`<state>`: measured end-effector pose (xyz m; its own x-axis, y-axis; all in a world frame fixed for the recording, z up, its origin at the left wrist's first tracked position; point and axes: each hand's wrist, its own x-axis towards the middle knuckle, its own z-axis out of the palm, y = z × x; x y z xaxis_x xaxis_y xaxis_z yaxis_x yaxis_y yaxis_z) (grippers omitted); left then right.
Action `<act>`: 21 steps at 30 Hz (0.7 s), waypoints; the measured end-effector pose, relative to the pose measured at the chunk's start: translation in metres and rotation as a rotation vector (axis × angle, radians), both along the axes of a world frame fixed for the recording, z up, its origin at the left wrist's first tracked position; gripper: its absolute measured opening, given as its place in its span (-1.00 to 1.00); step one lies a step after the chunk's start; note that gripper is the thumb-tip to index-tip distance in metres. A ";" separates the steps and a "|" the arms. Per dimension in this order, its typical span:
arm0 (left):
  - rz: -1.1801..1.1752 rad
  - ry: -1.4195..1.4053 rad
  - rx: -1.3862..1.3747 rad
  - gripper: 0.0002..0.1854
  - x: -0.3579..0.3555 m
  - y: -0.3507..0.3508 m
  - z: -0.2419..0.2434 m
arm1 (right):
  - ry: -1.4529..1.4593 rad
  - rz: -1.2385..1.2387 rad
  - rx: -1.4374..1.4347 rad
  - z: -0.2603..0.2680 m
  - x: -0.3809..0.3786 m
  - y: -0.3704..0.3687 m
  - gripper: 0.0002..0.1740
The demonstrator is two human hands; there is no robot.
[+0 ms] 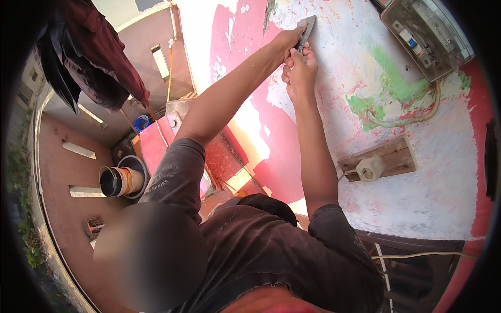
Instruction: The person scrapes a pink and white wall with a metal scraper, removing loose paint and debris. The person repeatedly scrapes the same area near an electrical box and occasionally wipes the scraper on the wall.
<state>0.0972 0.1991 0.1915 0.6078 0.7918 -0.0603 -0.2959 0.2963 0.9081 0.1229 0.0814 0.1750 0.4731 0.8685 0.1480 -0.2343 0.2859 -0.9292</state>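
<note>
Both arms reach up to a painted wall (364,70) with peeling pink paint, pale bare patches and green spots. A small trowel-like scraper (310,27) with a grey tapering blade is at the wall, its tip pointing up. My left hand (289,41) grips it with the thumb along the blade. Just below, my right hand (304,72) closes its fingers around the lower end, by the handle, which the fingers mostly hide. Whether the blade's edge touches the wall is hard to tell.
A breaker box (424,39) and a socket on a wooden board (401,156) project from the wall at right, with a bent conduit (420,119) between them. Dark clothes (92,51) hang at upper left. Lower left stand a bucket (131,182) in a basin and a red-topped surface (152,141).
</note>
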 end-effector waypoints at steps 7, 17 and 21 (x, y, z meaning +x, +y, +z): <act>0.007 0.091 -0.004 -0.28 0.006 0.005 0.001 | -0.015 -0.027 0.022 0.000 -0.001 -0.002 -0.75; 0.016 -0.027 -0.071 -0.37 -0.006 0.059 -0.054 | -0.027 0.118 -0.113 -0.026 0.010 0.039 -0.68; -0.286 0.016 -0.185 -0.33 -0.032 -0.041 -0.136 | -0.157 0.217 -0.356 -0.100 0.047 -0.068 -0.63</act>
<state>0.0648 0.1580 0.0552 0.8014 0.5643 -0.1983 -0.1632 0.5252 0.8352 0.1703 0.0136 0.0749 0.2698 0.9550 -0.1230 -0.1014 -0.0988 -0.9899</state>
